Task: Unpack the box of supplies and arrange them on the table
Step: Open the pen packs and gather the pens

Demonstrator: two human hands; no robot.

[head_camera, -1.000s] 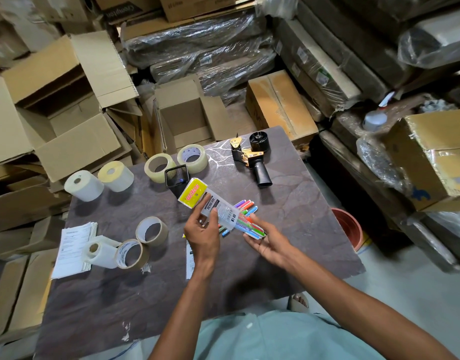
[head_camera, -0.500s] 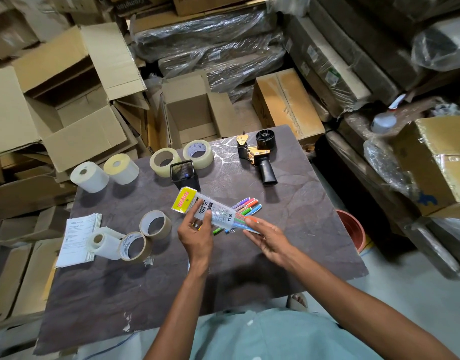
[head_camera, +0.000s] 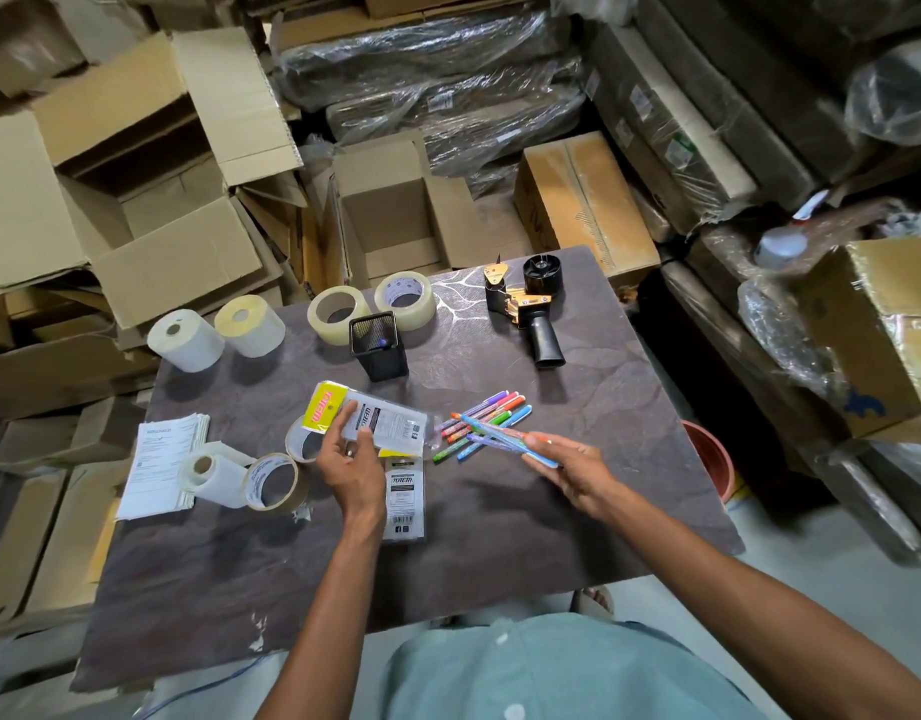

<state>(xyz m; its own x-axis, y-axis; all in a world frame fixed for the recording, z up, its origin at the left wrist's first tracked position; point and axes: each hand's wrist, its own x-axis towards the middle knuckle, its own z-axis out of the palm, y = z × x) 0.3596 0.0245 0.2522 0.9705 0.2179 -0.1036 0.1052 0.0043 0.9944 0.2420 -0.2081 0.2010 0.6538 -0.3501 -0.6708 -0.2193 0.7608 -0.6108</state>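
The right hand [head_camera: 572,467] holds a small bundle of coloured pens [head_camera: 505,438] pinched between thumb and fingertips, with the pen tips pointing away past the fingertips, toward the far left. Just beyond these fingers, more loose pens [head_camera: 492,414] lie fanned out on the dark table [head_camera: 551,511]: purple, pink, orange, green and blue, thin, with printed barrels.

The pens look light, stiff and smooth, so I think they can slide against each other and slip out of a loose pinch. It seems safer to grip them near the middle of the barrels, with the thumb pressing across all of them at once.

The left hand [head_camera: 351,462] holds the clear plastic pen packet [head_camera: 383,420] with its yellow "TOTEM" header card; the fingers are curled on its near edge. The packet looks flat, thin and flexible, nearly weightless, and probably slippery. A second similar packet [head_camera: 405,493] lies flat on the table, just beside the left wrist.

Beyond the left fingers stands a black mesh pen holder [head_camera: 379,346], which looks like a natural place for the pens.
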